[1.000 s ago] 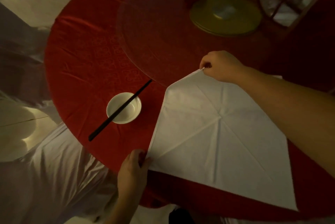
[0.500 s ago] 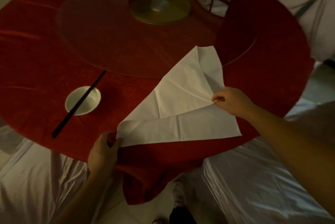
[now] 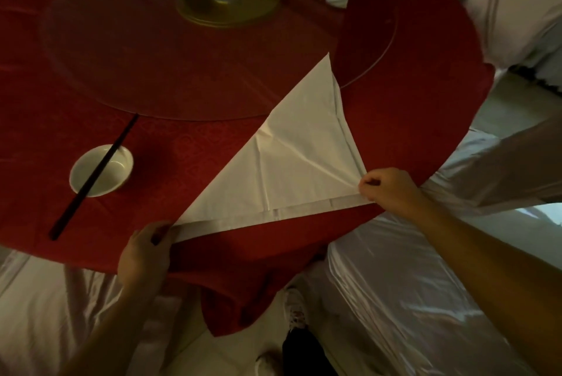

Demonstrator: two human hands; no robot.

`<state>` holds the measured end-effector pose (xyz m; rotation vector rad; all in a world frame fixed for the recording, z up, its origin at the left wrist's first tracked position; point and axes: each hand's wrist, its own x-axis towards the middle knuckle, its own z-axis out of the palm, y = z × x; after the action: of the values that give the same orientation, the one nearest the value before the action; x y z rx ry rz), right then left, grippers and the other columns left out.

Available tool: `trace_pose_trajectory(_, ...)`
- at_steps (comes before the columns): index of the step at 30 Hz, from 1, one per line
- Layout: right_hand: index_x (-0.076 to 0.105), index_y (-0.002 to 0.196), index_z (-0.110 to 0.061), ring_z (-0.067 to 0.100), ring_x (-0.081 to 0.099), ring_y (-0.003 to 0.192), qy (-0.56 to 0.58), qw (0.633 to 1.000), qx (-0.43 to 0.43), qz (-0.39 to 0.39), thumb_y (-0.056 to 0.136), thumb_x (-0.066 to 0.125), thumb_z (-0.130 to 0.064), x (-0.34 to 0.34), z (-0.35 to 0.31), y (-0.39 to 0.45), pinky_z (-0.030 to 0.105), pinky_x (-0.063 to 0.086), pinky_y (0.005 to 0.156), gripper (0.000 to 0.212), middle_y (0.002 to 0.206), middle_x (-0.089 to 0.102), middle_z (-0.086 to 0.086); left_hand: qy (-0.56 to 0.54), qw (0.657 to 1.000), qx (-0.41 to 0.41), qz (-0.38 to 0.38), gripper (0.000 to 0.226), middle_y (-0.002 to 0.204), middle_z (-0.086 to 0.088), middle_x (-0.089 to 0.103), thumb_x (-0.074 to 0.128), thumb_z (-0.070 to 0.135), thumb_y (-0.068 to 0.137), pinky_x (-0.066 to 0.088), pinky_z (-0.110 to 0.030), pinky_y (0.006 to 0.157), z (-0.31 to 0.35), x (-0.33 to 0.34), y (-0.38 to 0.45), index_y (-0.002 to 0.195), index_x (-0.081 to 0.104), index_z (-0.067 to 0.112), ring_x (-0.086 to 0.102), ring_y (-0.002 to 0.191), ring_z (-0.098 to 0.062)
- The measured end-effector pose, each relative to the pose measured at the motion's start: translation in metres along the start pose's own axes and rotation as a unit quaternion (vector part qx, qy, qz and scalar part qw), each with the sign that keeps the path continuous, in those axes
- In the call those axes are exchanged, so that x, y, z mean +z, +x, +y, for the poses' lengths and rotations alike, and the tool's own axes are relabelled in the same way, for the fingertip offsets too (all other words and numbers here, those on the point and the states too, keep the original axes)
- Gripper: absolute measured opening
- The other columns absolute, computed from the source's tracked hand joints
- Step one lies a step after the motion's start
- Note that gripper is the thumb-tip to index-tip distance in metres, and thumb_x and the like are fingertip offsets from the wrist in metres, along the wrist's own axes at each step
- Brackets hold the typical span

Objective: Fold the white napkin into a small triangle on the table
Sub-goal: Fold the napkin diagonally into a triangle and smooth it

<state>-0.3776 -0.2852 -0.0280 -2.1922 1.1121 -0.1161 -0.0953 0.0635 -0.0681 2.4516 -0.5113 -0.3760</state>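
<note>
One white napkin [image 3: 292, 169], one small white bowl [image 3: 102, 170], one pair of black chopsticks [image 3: 94, 176], one glass turntable [image 3: 121, 50], one red-clothed desk [image 3: 410, 120], two hands: left hand [image 3: 144, 254], right hand [image 3: 390, 190].

A single head-worn camera looks forward and steeply down from above the near edge of the round red table [image 3: 91, 120]. The wide lens bends the table's rim. The view faces the far side, where the glass turntable [image 3: 152, 50] lies, and takes in the floor [image 3: 231, 354] close below. Both forearms enter from the near edge.
</note>
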Motion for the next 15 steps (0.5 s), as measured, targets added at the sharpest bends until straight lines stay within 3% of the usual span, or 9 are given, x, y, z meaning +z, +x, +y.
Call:
trace_pose_trajectory(5,0.072,0.076,-0.018,0.013,0.063,0.066,0.009,0.999,0.038,0.018,0.077,0.067,-0.015,0.002,0.008,-0.006,0.024,0.047,0.059,0.006,0.069,0.068,-0.005,0.012,0.999,0.028,0.014,0.021,0.114,-0.005,0.06,0.055,0.033,0.092,0.044,-0.041,0.079,-0.001,0.0,-0.004,0.109,0.064,0.026,0.055,0.101,-0.026)
trace_pose_trajectory(8,0.069,0.079,-0.018,0.014,0.065,0.067,0.031,0.996,0.081,0.03,0.074,0.067,-0.013,0.004,0.012,-0.009,0.029,0.051,0.064,0.007,0.07,0.068,-0.004,0.012,0.999,0.035,0.008,0.02,0.115,-0.006,0.059,0.058,0.031,0.091,0.043,-0.039,0.079,-0.004,0.0,-0.004,0.108,0.066,0.025,0.054,0.099,-0.025)
trace_pose_trajectory(15,0.07,0.078,-0.013,0.019,0.066,0.061,0.052,0.983,0.17,0.046,0.068,0.067,-0.008,0.009,0.01,-0.006,0.029,0.049,0.057,0.012,0.066,0.07,0.004,0.007,0.998,0.067,0.012,0.021,0.113,-0.011,0.059,0.061,0.022,0.09,0.044,-0.038,0.08,-0.012,-0.003,-0.013,0.11,0.066,0.016,0.055,0.098,-0.028)
